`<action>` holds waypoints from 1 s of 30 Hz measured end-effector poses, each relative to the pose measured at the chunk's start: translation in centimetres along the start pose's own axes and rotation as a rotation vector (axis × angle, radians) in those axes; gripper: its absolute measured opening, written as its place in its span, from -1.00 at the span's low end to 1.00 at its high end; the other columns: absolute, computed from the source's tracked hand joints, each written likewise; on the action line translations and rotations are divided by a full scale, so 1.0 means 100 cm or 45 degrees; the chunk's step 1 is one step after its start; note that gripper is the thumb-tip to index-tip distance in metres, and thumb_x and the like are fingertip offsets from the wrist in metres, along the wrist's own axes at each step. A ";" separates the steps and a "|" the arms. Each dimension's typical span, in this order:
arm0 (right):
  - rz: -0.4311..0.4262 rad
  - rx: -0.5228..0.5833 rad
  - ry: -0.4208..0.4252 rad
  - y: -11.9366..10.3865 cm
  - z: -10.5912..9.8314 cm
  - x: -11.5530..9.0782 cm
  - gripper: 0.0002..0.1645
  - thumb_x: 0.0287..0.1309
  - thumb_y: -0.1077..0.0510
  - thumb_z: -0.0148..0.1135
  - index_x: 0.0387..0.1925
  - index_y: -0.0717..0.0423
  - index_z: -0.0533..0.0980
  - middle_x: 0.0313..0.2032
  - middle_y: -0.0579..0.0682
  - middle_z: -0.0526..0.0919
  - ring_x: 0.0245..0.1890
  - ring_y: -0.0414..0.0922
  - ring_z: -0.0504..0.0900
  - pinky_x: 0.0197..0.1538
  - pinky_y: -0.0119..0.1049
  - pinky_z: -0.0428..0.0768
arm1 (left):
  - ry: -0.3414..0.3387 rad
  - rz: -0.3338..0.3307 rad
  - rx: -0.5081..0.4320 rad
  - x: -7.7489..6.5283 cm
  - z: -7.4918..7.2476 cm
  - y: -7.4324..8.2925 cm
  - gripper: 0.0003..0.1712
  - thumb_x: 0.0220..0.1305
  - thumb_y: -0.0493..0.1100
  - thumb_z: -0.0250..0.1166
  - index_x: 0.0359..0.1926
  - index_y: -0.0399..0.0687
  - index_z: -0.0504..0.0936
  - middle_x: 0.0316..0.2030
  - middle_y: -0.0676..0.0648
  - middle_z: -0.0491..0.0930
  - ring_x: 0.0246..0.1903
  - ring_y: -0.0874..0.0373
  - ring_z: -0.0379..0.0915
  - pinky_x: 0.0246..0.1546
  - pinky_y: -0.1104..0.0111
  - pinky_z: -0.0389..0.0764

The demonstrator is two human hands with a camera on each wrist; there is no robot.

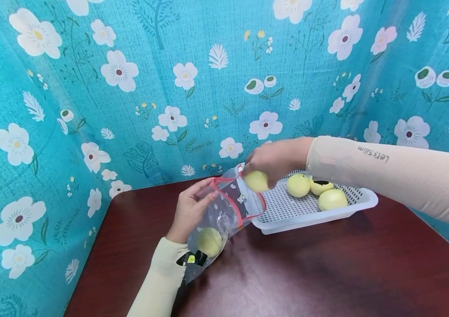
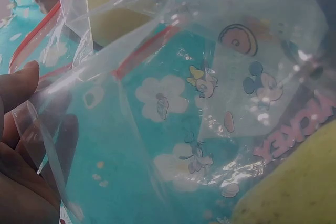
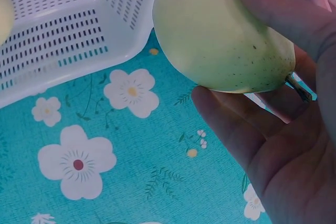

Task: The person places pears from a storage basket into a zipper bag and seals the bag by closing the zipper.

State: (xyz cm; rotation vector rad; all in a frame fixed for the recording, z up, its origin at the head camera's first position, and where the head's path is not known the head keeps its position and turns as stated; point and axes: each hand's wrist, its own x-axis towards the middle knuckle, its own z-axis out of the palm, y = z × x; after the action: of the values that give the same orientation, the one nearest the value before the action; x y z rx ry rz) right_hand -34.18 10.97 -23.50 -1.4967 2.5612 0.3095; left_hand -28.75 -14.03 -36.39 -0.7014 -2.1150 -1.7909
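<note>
My right hand (image 1: pixel 279 157) grips a yellow-green pear (image 1: pixel 257 181) at the mouth of a clear zip bag (image 1: pixel 224 207). In the right wrist view this pear (image 3: pixel 220 40) shows small dark specks, and its stem points toward the palm. My left hand (image 1: pixel 191 212) pinches the red-edged rim of the bag between thumb and fingers, and the mouth gapes toward the right. Another pear (image 1: pixel 209 242) lies low inside the bag, near the left wrist. Cartoon prints cover the bag's film (image 2: pixel 199 103) in the left wrist view.
A white perforated basket (image 1: pixel 284 226) stands right of the bag, partly behind the right forearm. Several pears (image 1: pixel 298 185) sit in its right half. Below is a dark red-brown table (image 1: pixel 296 273). A blue flowered cloth (image 1: pixel 208 88) hangs behind and at both sides.
</note>
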 end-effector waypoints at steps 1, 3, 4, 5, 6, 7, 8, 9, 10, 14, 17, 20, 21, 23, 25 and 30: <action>-0.003 -0.002 -0.003 -0.001 0.000 0.001 -0.22 -0.24 0.20 0.60 0.15 -0.07 0.55 0.00 -0.03 0.61 -0.06 -0.03 0.56 -0.12 -0.13 0.60 | 0.002 0.000 -0.003 0.000 0.000 0.000 -0.55 0.23 -0.37 0.34 0.14 -0.36 0.56 0.00 -0.24 0.62 0.01 -0.05 0.57 -0.13 0.37 0.61; -0.023 -0.007 -0.001 -0.004 0.001 0.002 -0.21 -0.23 0.20 0.59 0.17 -0.05 0.54 0.03 0.00 0.61 -0.05 -0.01 0.56 -0.11 -0.11 0.60 | 0.006 -0.006 -0.008 0.000 0.000 0.001 -0.55 0.23 -0.36 0.34 0.15 -0.35 0.56 0.00 -0.24 0.62 0.01 -0.03 0.57 -0.13 0.36 0.61; -0.036 -0.009 0.002 -0.004 0.001 0.003 -0.22 -0.23 0.21 0.59 0.16 -0.04 0.55 0.02 0.01 0.61 -0.05 -0.01 0.57 -0.10 -0.10 0.60 | 0.009 -0.011 -0.006 0.000 0.000 0.001 -0.55 0.23 -0.36 0.34 0.15 -0.34 0.56 0.00 -0.23 0.63 0.01 -0.01 0.58 -0.12 0.36 0.61; -0.050 -0.010 0.003 -0.005 0.002 0.004 -0.23 -0.23 0.21 0.59 0.15 -0.03 0.55 0.00 0.00 0.62 -0.06 -0.01 0.57 -0.10 -0.10 0.60 | 0.009 -0.014 -0.008 0.000 0.000 0.001 -0.55 0.23 -0.35 0.35 0.15 -0.34 0.56 0.00 -0.23 0.63 0.00 0.02 0.58 -0.12 0.35 0.61; -0.062 -0.012 0.005 -0.006 0.003 0.005 -0.24 -0.23 0.21 0.59 0.13 -0.03 0.56 -0.02 -0.01 0.62 -0.08 -0.02 0.57 -0.11 -0.11 0.60 | 0.010 -0.018 -0.009 0.000 0.000 0.000 -0.55 0.23 -0.35 0.35 0.15 -0.33 0.56 0.00 -0.22 0.63 0.00 0.04 0.59 -0.11 0.34 0.61; -0.071 -0.010 0.006 -0.006 0.005 0.005 -0.25 -0.24 0.21 0.59 0.12 -0.03 0.56 -0.05 -0.03 0.62 -0.09 -0.03 0.57 -0.12 -0.11 0.60 | 0.011 -0.018 -0.012 0.000 0.000 0.000 -0.55 0.23 -0.35 0.35 0.15 -0.33 0.57 0.00 -0.21 0.63 0.00 0.05 0.59 -0.11 0.33 0.61; -0.077 -0.008 0.006 -0.007 0.006 0.006 -0.26 -0.24 0.21 0.59 0.10 -0.04 0.56 -0.06 -0.03 0.62 -0.10 -0.03 0.57 -0.13 -0.12 0.60 | 0.012 -0.017 -0.013 0.000 0.000 -0.001 -0.55 0.23 -0.35 0.35 0.15 -0.33 0.56 0.00 -0.21 0.63 0.00 0.06 0.59 -0.10 0.33 0.61; -0.078 -0.003 -0.001 -0.008 0.007 0.007 -0.27 -0.24 0.21 0.59 0.10 -0.04 0.57 -0.06 -0.04 0.62 -0.10 -0.04 0.57 -0.13 -0.12 0.60 | 0.011 -0.014 -0.018 0.000 0.000 -0.001 -0.55 0.22 -0.36 0.34 0.15 -0.33 0.56 0.00 -0.22 0.63 0.00 0.06 0.58 -0.09 0.32 0.61; -0.079 0.003 -0.001 -0.008 0.008 0.007 -0.27 -0.24 0.21 0.59 0.10 -0.05 0.57 -0.04 -0.04 0.62 -0.09 -0.03 0.57 -0.12 -0.12 0.60 | 0.011 -0.010 -0.025 0.000 0.000 -0.002 -0.55 0.22 -0.37 0.34 0.14 -0.34 0.56 0.00 -0.22 0.63 0.01 0.06 0.58 -0.09 0.32 0.60; -0.078 0.007 -0.018 -0.011 0.012 0.010 -0.24 -0.21 0.19 0.59 0.15 -0.06 0.55 0.00 -0.03 0.61 -0.06 -0.02 0.57 -0.10 -0.14 0.60 | 0.008 -0.001 -0.036 0.000 0.001 -0.003 -0.54 0.22 -0.39 0.33 0.15 -0.38 0.54 0.02 -0.26 0.61 0.03 0.02 0.57 -0.06 0.31 0.59; -0.092 0.014 -0.026 -0.013 0.016 0.013 -0.24 -0.18 0.17 0.59 0.16 -0.08 0.54 -0.03 -0.08 0.61 -0.11 -0.07 0.57 -0.12 -0.19 0.61 | 0.006 -0.009 -0.036 -0.001 0.001 -0.003 -0.54 0.23 -0.39 0.33 0.16 -0.37 0.54 0.03 -0.26 0.60 0.04 0.01 0.56 -0.05 0.28 0.58; -0.101 0.034 -0.036 -0.014 0.019 0.016 -0.25 -0.17 0.15 0.59 0.16 -0.11 0.53 -0.04 -0.11 0.60 -0.14 -0.11 0.56 -0.15 -0.23 0.61 | 0.008 -0.013 -0.033 -0.001 0.001 -0.003 -0.54 0.23 -0.38 0.33 0.16 -0.36 0.54 0.03 -0.25 0.60 0.04 0.00 0.56 -0.06 0.26 0.58; -0.096 0.040 -0.042 -0.015 0.020 0.016 -0.24 -0.17 0.14 0.60 0.16 -0.13 0.52 -0.03 -0.12 0.59 -0.14 -0.11 0.56 -0.16 -0.24 0.61 | 0.008 -0.014 -0.031 -0.001 0.001 -0.003 -0.54 0.22 -0.38 0.33 0.16 -0.35 0.54 0.04 -0.25 0.60 0.05 0.00 0.56 -0.06 0.26 0.58; -0.089 0.051 -0.049 -0.015 0.022 0.017 -0.22 -0.16 0.14 0.60 0.18 -0.14 0.51 0.00 -0.10 0.58 -0.12 -0.11 0.55 -0.17 -0.25 0.61 | 0.009 -0.012 -0.021 -0.001 0.001 -0.003 -0.53 0.22 -0.38 0.34 0.16 -0.35 0.54 0.04 -0.24 0.60 0.05 0.00 0.55 -0.06 0.26 0.58; -0.084 0.059 -0.055 -0.016 0.025 0.019 -0.20 -0.15 0.13 0.60 0.20 -0.14 0.49 0.03 -0.08 0.58 -0.10 -0.10 0.55 -0.15 -0.25 0.61 | 0.007 -0.008 -0.018 -0.001 0.002 -0.003 -0.53 0.22 -0.38 0.34 0.17 -0.34 0.54 0.04 -0.24 0.60 0.05 0.00 0.55 -0.06 0.25 0.58; -0.094 0.088 -0.059 -0.017 0.032 0.023 -0.16 -0.12 0.14 0.58 0.26 -0.04 0.45 0.08 -0.02 0.58 -0.06 -0.10 0.55 -0.01 -0.27 0.56 | -0.002 0.002 -0.021 0.001 0.002 -0.005 -0.52 0.22 -0.37 0.35 0.17 -0.33 0.54 0.05 -0.22 0.61 0.05 0.03 0.55 -0.06 0.26 0.59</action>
State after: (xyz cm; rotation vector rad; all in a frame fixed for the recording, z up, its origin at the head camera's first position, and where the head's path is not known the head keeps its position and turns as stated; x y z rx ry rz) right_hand -33.75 9.08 -27.35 -1.5368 2.4484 0.2410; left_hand -29.06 -13.89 -36.79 -0.7082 -2.1022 -1.8100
